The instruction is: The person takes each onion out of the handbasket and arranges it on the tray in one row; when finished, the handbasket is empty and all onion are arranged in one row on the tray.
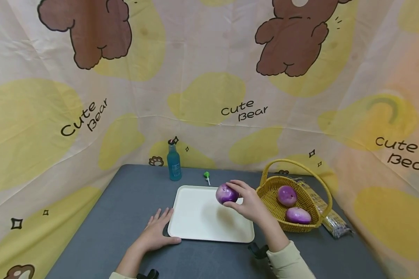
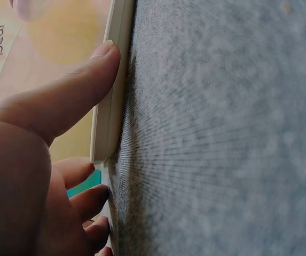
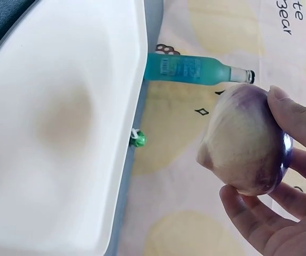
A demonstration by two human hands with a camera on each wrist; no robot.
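**Purple onion held over the white tray**

The purple onion (image 1: 226, 193) sits just right of centre in the head view, pinched between the thumb and curled fingers of the right hand (image 1: 249, 203) and hanging above the far right part of the white tray (image 1: 195, 221), not touching it. Nearest the camera, at lower left of centre, the left hand (image 1: 156, 232) lies flat and spread on the grey table (image 1: 125, 201), thumb pressed against the tray's near left edge (the left wrist view shows that contact plainly). To do this well, I judge the left hand should keep bracing the tray so it cannot slide, while the right lowers the glossy onion gently and lets go only once it rests, since a round thing may roll.

Further right, the woven basket (image 1: 270, 186) holds two more purple onions (image 1: 287, 195), side by side. Beyond the tray stand a blue bottle (image 1: 174, 164) and a small green lollipop (image 1: 206, 176).
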